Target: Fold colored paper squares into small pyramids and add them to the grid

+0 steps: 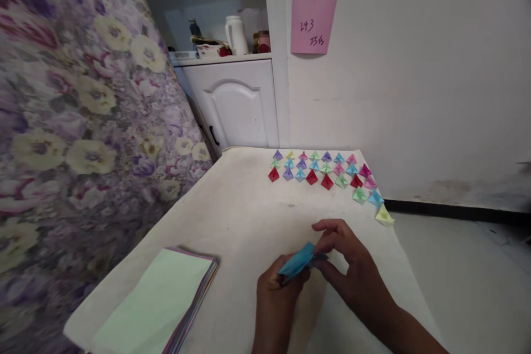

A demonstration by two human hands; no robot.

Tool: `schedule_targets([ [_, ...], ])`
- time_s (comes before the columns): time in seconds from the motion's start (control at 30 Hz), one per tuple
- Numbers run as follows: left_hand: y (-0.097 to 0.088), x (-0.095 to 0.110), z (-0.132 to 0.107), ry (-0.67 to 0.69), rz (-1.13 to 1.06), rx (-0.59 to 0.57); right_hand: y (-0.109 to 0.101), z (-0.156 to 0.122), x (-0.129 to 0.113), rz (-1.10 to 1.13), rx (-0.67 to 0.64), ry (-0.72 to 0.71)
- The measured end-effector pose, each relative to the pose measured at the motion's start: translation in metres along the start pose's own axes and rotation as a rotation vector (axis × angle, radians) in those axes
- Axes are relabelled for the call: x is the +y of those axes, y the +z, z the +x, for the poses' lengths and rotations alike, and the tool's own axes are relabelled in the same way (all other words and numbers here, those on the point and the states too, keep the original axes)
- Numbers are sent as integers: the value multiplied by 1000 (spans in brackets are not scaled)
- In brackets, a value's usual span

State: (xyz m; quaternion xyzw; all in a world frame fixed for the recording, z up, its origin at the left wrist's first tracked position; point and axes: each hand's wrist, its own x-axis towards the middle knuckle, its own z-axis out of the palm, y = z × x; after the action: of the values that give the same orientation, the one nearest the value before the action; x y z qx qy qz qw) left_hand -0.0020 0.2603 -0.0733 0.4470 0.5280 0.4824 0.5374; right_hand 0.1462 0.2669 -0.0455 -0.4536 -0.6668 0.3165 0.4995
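A piece of folded blue paper (299, 260) is held above the near part of the table. My left hand (279, 283) is closed around its lower left end. The fingers of my right hand (346, 263) pinch its right edge, thumb below, with one finger stretched out over the top. To the left lies a stack of coloured paper sheets (160, 293), a pale green one uppermost. Small folded paper pieces (327, 181) in red, blue, green, purple, pink and yellow sit in rows along the table's far right side.
The cream-covered table (244, 199) reaches to the white wall, where a pink note (313, 26) is stuck. A floral curtain (95, 121) hangs at the left. Behind the table stands a white cabinet (240, 99) with a white jug (236, 35) on its shelf.
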Motion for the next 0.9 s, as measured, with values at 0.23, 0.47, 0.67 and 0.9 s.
schedule_targets([
  [0.23,0,-3,2,9,-2,13,0,1,1,0,-5,-11],
  [0.47,1,-8,2,-37,-108,-15,-1,1,6,-20,6,4],
  [0.67,3,-7,3,-67,-160,-20,0,1,12,-21,-30,4],
  [0.9,6,-7,1,-56,-236,-2,2,0,16,33,-68,-23],
])
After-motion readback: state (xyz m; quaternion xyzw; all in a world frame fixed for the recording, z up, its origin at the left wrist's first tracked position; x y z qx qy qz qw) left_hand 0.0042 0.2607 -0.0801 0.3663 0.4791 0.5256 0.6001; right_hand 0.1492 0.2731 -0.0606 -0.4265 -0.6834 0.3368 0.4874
